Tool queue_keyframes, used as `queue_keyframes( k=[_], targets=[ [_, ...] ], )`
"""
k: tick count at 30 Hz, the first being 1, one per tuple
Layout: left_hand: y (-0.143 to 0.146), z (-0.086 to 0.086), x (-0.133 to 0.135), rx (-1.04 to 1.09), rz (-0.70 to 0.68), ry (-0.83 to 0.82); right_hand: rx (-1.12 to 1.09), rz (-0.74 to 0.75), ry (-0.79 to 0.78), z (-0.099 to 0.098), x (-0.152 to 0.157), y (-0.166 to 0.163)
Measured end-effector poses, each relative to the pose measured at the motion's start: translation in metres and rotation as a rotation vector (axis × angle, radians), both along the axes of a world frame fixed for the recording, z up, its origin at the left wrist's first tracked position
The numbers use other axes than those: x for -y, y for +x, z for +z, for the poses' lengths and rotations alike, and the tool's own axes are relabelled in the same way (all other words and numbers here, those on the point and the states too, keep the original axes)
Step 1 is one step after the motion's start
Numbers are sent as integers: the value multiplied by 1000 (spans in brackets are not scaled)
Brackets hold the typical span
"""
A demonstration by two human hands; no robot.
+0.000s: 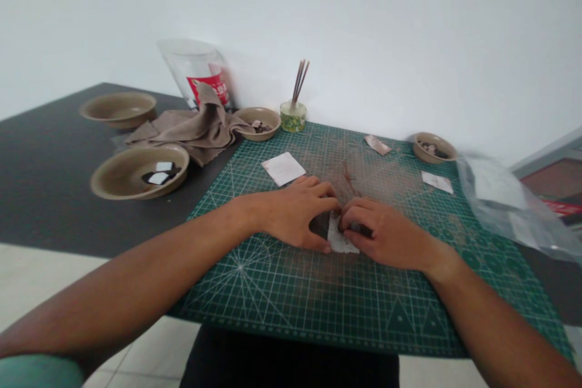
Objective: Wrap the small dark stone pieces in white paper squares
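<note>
A small white square of paper or cloth (339, 241) lies on the green cutting mat (291, 315), between my two hands. My left hand (295, 209) is spread, its thumb at the left edge of the white square and its fingertips by the far edge. My right hand (386, 230) is closed in a pinch over the square. A bit of something small and dark brown shows at its fingertips, too hidden to name. Brown powdery smears (343, 179) mark the mat just beyond the hands.
White squares (284, 168) (437, 182) and a brownish piece (377, 144) lie around. Bowls of small chunks (259, 136) (434, 157), a bowl with black and white pieces (122, 179), another bowl (119, 118), a brown cloth (182, 130), a stick holder (293, 118) and plastic bags (191, 63) (495, 206) surround the mat.
</note>
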State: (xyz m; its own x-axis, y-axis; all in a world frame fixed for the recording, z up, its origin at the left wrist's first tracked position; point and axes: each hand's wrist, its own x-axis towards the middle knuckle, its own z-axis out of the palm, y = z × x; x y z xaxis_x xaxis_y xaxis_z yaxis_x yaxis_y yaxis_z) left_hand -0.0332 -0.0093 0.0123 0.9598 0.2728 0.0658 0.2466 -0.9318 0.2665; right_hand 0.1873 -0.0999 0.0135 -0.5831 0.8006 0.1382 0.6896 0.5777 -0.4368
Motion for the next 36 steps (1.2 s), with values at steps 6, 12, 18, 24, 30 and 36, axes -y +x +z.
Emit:
queue_keyframes(
  k=[6,12,18,24,30,36],
  targets=[
    [1,-3,4,-21,54,59,27,2,33,-4,-3,2],
    [4,-5,6,-10,115,104,59,-8,78,-8,-8,6],
    [6,-6,9,6,142,123,95,2,103,-9,-11,8],
    [6,-3,12,-6,134,180,118,35,111,-9,-7,4],
    [5,-5,13,-18,143,187,189,-123,115,-7,-5,10],
    [7,-4,14,-45,184,108,151,34,114,-9,-5,2]
  ],
)
